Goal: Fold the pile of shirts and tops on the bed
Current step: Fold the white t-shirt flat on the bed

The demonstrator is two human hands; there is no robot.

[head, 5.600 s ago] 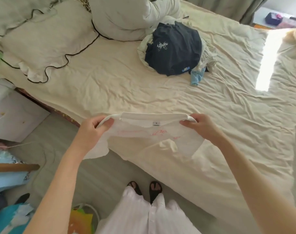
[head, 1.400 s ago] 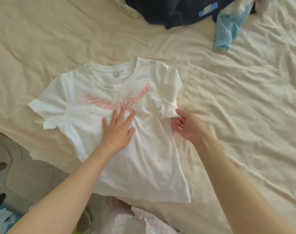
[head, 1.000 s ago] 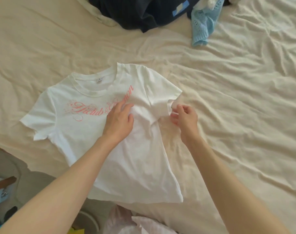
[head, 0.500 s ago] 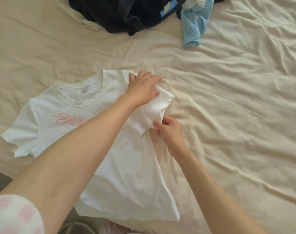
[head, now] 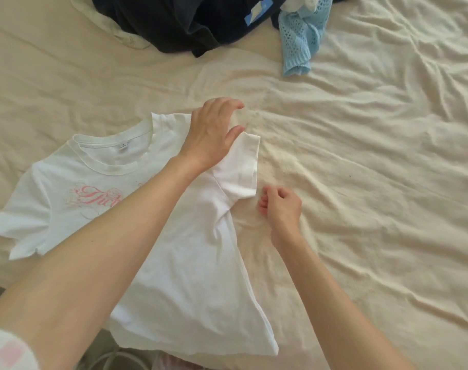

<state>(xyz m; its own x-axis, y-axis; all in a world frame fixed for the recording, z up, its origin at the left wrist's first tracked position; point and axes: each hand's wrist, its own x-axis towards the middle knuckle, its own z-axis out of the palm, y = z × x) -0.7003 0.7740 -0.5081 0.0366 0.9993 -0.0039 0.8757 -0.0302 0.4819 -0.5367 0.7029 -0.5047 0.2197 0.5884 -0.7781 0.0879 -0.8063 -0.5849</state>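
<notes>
- White T-shirt (head: 174,263) lay face up, unfolded, at the near edge of the bed (head: 374,182).
- My left hand (head: 214,134) rested open-fingered on its right shoulder, gripping nothing; my right hand (head: 281,206) curled loosely, empty, just beside the sleeve (head: 241,169).
- The pile (head: 187,20) waited at the far side, unfolded.

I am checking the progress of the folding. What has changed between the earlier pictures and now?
The white T-shirt, first held up by both hands, now lies spread face up on the bed sheet. The left hand moved from the print across to the shirt's right shoulder. The right hand let go of the sleeve and rests beside it. The dark pile and blue knit top stayed untouched.
</notes>
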